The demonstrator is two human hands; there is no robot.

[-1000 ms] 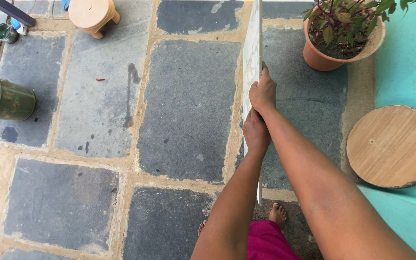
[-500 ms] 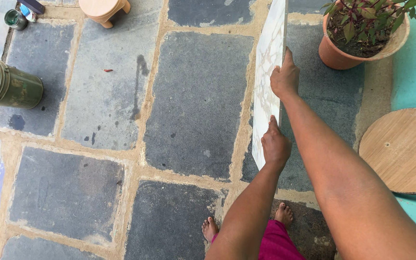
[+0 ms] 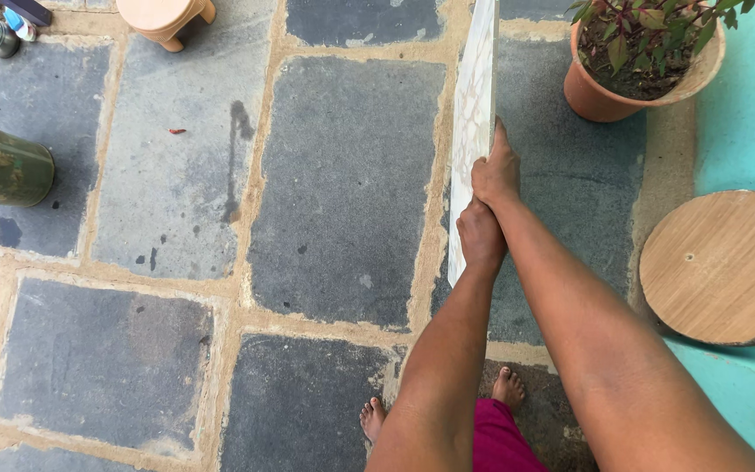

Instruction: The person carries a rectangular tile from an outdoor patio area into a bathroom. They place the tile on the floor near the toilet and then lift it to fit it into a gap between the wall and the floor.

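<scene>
Both hands, left hand [image 3: 481, 234] and right hand [image 3: 497, 170], have fingers clamped on the upright white tile [image 3: 474, 105], which might slip onto the stone floor [image 3: 342, 192] and crack.

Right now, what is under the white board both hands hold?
Under the white board, held on edge by the left hand and right hand, lies the grey stone floor; its bottom edge is hidden.

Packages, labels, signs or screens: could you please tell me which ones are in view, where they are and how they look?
Small tube: top left corner by a small cup, blue and white, label too small to make out.
Green can: left edge on the stone floor, cylindrical, on its side, no readable label.
No signs or screens.
</scene>
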